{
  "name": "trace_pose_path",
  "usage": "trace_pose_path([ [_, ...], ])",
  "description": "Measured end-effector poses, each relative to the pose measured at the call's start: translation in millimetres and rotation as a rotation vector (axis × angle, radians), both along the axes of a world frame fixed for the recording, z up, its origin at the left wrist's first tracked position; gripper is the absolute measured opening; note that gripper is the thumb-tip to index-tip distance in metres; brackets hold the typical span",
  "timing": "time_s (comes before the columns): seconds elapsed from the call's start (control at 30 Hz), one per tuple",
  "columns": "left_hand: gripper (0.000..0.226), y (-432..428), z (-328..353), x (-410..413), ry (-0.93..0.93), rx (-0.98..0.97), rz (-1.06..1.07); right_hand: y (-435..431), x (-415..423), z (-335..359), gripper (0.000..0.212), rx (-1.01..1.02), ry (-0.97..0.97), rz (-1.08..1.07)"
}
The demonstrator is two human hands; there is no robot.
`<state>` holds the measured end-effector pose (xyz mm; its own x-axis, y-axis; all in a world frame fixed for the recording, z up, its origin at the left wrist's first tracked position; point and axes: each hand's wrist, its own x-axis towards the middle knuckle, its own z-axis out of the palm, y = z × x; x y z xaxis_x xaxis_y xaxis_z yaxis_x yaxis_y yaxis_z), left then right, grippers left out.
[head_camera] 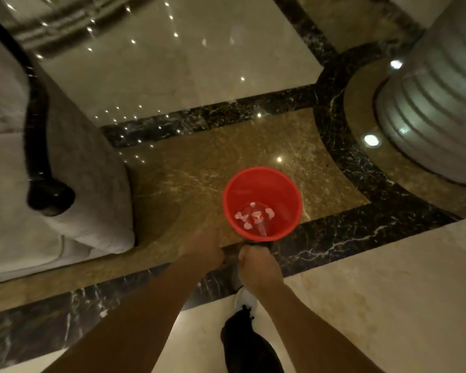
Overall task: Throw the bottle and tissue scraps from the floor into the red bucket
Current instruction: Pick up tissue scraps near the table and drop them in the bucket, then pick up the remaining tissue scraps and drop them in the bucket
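The red bucket (264, 181) stands upright on the brown marble floor, just ahead of both hands. Inside it lies a clear plastic bottle (259, 220) with a red-and-white label, and several white tissue scraps (242, 217) lie around it on the bucket's bottom. My left hand (203, 250) hovers near the bucket's lower left, fingers curled into a fist with nothing visible in it. My right hand (258, 266) is close below the bucket's near rim, also curled shut, apparently with nothing in it.
A grey sofa with a dark curved armrest (49, 195) fills the left side. A ribbed grey column base (431, 114) stands at the right. Black marble bands (347, 235) cross the floor. My white shoe and dark trouser leg (246, 343) are below the hands.
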<state>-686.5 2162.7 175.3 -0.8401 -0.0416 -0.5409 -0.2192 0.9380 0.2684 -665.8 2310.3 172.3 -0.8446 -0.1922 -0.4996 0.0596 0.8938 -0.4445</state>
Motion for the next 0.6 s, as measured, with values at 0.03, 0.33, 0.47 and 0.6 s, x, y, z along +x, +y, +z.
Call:
trace_pose_path([
  [0.03, 0.031, -14.3, 19.7, 21.1, 0.013, -0.019, 0.025, -16.5, 8.6, 15.3, 0.014, -0.001, 0.034, 0.062],
  [0.33, 0.018, -187.0, 158.1, 225.7, 0.238, -0.231, 0.430, -223.6, 112.3, 168.4, 0.021, -0.156, 0.426, 0.577],
  [0.47, 0.012, -269.7, 184.8, 286.2, 0.240, -0.294, 0.604, -315.7, 149.6, 203.3, 0.031, -0.184, 0.523, 0.789],
  [0.6, 0.024, -347.9, 206.8, 344.1, 0.185, -0.347, 0.779, -420.7, 173.0, 229.6, 0.037, -0.227, 0.502, 0.970],
])
